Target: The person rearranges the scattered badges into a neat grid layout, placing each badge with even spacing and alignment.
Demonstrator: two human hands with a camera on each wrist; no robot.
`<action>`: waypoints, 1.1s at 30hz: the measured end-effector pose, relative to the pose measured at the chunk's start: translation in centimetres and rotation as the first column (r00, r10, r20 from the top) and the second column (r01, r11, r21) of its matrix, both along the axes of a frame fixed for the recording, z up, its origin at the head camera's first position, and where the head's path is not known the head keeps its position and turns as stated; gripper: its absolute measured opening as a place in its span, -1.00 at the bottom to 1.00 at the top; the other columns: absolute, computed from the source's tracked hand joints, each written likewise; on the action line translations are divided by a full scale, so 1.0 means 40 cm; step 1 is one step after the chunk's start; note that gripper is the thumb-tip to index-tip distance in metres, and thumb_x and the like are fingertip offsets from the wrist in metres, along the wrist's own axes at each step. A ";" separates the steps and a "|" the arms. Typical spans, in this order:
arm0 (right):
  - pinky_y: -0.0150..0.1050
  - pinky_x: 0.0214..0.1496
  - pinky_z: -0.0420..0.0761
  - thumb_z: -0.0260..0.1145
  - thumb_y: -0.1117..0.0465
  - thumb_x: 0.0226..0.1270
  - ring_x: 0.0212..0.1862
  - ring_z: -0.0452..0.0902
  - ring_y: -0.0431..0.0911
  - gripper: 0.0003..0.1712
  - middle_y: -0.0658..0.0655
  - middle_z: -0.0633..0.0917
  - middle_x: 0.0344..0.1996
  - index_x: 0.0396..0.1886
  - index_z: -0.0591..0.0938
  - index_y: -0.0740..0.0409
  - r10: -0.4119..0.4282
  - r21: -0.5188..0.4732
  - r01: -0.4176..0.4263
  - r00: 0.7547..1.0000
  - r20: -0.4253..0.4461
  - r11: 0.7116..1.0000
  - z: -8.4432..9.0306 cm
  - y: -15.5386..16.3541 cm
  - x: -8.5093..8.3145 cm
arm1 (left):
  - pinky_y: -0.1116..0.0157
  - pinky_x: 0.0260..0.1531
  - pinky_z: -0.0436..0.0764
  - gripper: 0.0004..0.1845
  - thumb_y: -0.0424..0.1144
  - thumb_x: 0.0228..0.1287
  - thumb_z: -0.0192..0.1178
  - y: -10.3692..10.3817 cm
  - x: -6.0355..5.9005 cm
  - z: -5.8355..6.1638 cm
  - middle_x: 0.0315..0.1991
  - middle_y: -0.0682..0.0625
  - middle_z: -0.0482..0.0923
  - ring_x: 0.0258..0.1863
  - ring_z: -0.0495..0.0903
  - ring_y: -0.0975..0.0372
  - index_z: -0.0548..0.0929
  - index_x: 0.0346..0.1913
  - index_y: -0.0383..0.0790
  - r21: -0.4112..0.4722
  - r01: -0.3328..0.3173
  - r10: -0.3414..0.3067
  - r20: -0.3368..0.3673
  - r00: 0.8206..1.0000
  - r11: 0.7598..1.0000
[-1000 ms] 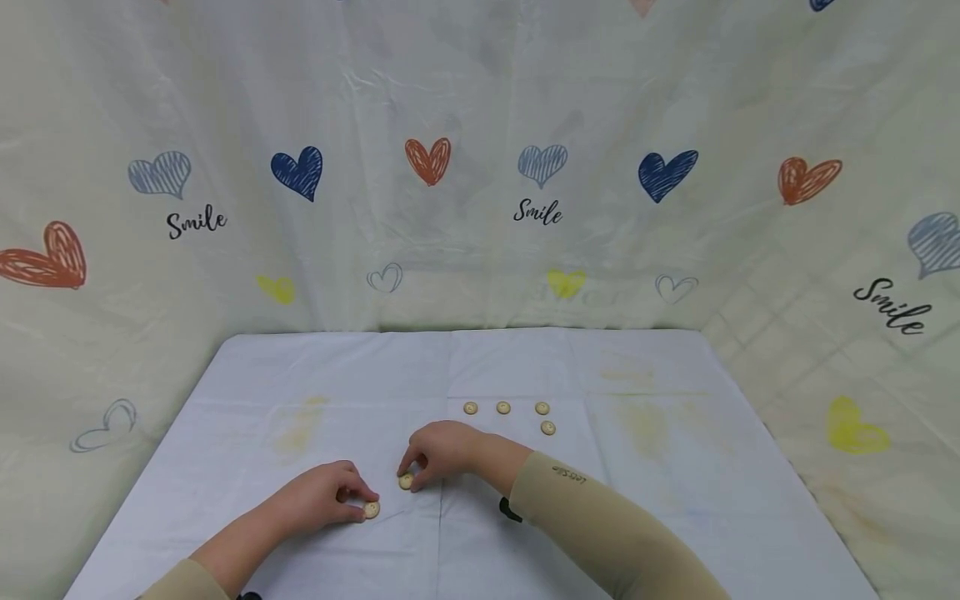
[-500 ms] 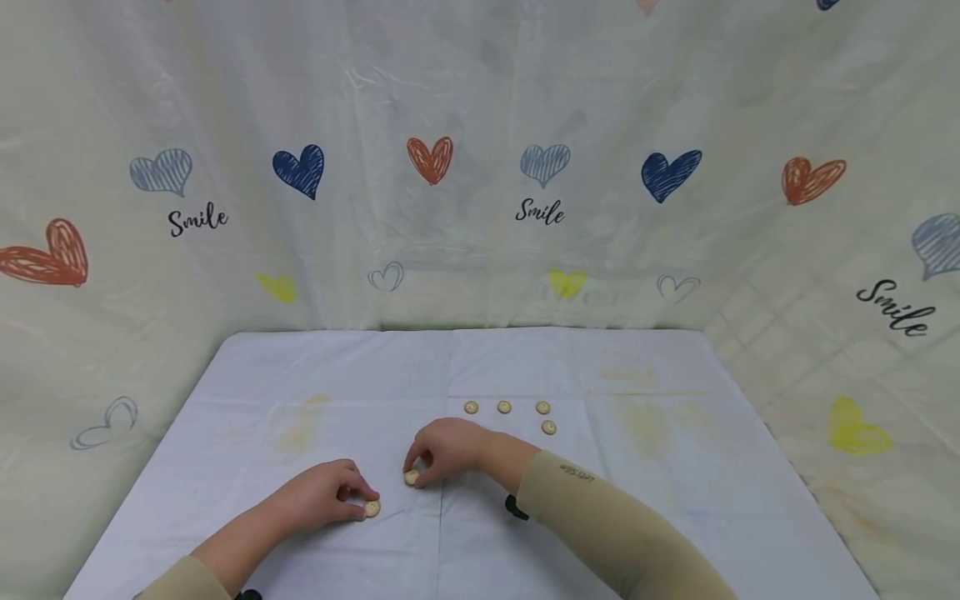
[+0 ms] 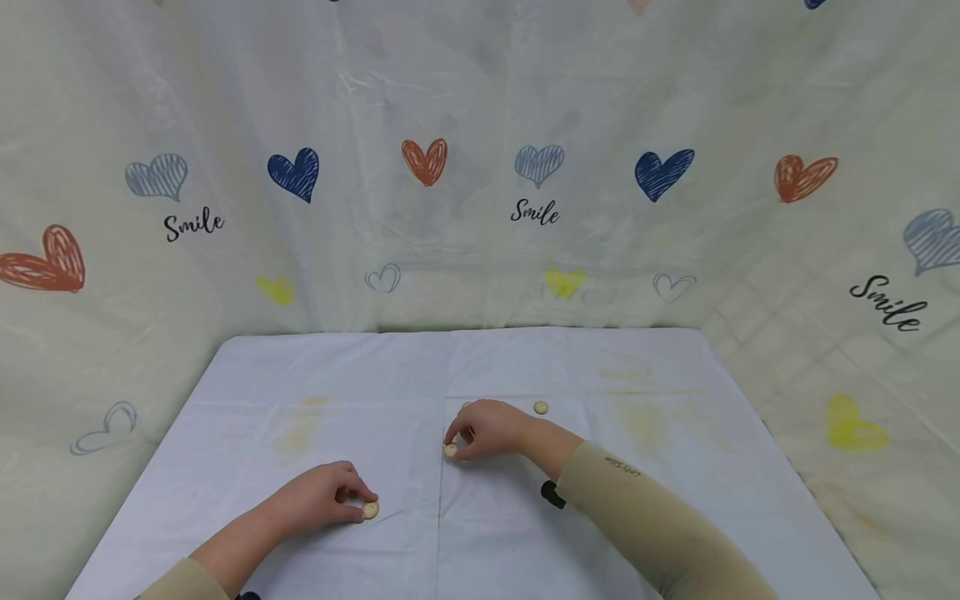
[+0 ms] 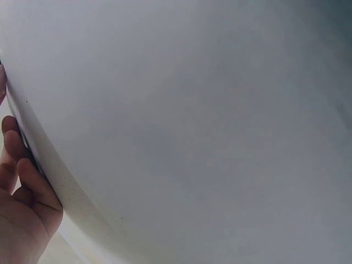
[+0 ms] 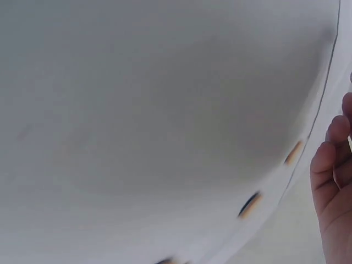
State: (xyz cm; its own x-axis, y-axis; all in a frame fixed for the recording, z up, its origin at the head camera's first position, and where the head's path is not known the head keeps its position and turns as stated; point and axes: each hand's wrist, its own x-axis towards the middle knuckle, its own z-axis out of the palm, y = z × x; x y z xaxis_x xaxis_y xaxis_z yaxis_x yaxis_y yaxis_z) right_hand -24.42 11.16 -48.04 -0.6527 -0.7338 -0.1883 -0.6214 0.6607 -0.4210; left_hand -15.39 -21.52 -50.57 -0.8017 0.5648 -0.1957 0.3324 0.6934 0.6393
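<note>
Low on the left of the head view, my left hand [image 3: 326, 496] pinches a small round wooden disc [image 3: 371, 509] at the tablecloth between thumb and index finger. Farther forward and to the right, my right hand [image 3: 491, 429] pinches another pale wooden disc [image 3: 451, 450] with thumb and fingertips. Beyond the right hand lies a wooden disc [image 3: 541, 407], and the edge of one more shows behind the knuckles; that hand hides others. In the wrist views, parts of the left hand [image 4: 27, 203] and the right hand [image 5: 333, 176] appear at the edges, their held discs unseen.
A white cloth [image 3: 360, 375] with fold lines and yellowish stains covers the table. Several blurred discs [image 5: 250, 204] lie along the cloth in the right wrist view. Behind the table hangs a pale curtain [image 3: 472, 242] printed with hearts and "Smile".
My right hand has moved away from the left hand, forward and to the right, with its disc, and now covers part of the disc row. My left hand stays in place.
</note>
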 end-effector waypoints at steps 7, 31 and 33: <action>-0.30 -0.26 0.47 0.47 0.01 0.22 -0.41 0.44 -0.28 -0.77 -0.20 0.56 -0.53 -0.11 0.78 -0.22 -0.116 -0.008 0.117 0.993 0.020 0.993 0.018 0.126 -0.017 | 0.36 -0.35 0.44 -0.80 -0.04 0.16 0.44 -0.003 0.003 0.001 -0.28 0.30 0.50 -0.38 0.40 0.42 0.78 -0.14 0.21 0.000 0.003 -0.003 0.001 1.000 1.000; -0.26 -0.28 0.44 0.49 0.07 0.20 -0.44 0.42 -0.25 -0.80 -0.16 0.56 -0.56 -0.16 0.79 -0.19 -0.216 0.010 0.216 0.976 0.021 0.976 -0.005 0.219 -0.047 | 0.37 -0.33 0.45 -0.79 -0.05 0.14 0.45 0.000 0.006 0.006 -0.27 0.29 0.50 -0.37 0.41 0.42 0.78 -0.13 0.20 0.012 0.002 -0.002 0.008 1.000 1.000; -0.26 -0.28 0.44 0.48 0.07 0.20 -0.43 0.41 -0.25 -0.79 -0.16 0.56 -0.55 -0.14 0.79 -0.20 -0.216 0.032 0.216 0.976 0.022 0.976 -0.012 0.212 -0.051 | 0.37 -0.34 0.45 -0.79 -0.06 0.15 0.45 0.001 0.007 0.008 -0.27 0.29 0.50 -0.38 0.41 0.42 0.78 -0.13 0.18 0.013 -0.003 0.002 0.014 1.000 1.000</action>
State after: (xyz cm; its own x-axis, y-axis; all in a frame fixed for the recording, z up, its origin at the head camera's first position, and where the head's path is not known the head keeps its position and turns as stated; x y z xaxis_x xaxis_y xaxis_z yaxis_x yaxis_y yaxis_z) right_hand -26.45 19.64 -48.53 -0.7899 -0.5700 -0.2261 -0.4520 0.7904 -0.4134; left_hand -15.12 -21.49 -50.24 -0.8003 0.5653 -0.1998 0.3213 0.6857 0.6531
